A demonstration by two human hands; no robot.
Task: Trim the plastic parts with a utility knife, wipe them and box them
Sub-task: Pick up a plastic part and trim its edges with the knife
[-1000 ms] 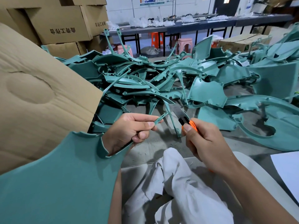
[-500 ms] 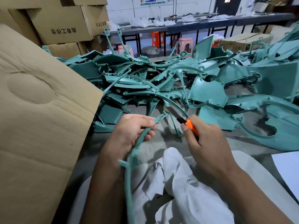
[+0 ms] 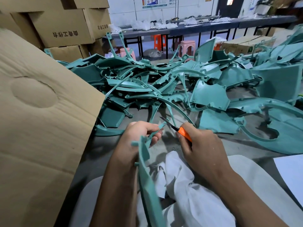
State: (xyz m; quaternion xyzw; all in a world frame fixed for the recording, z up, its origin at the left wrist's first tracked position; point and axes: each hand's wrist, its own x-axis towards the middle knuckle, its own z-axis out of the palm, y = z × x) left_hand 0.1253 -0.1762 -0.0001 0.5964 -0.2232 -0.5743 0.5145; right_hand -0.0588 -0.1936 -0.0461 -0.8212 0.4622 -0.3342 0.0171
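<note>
My left hand (image 3: 141, 135) grips a long curved teal plastic part (image 3: 145, 169) that runs from my fingers down toward my lap, its narrow tip sticking out past my thumb. My right hand (image 3: 201, 149) holds an orange utility knife (image 3: 184, 133), whose dark blade (image 3: 165, 120) lies against the tip of the part. A white wiping cloth (image 3: 182, 190) lies bunched on my lap below both hands. A large pile of teal plastic parts (image 3: 164, 89) covers the grey table ahead.
A big open cardboard box flap (image 3: 41, 128) stands at my left. Stacked cartons (image 3: 65, 28) are behind it. A white sheet (image 3: 291, 174) lies at the right edge. Long tables and pink and orange stools (image 3: 186, 46) stand at the back.
The wide teal panel has left the lower left of view, and the part now shows as a narrow curved strip. The knife blade has come up against the part's tip.
</note>
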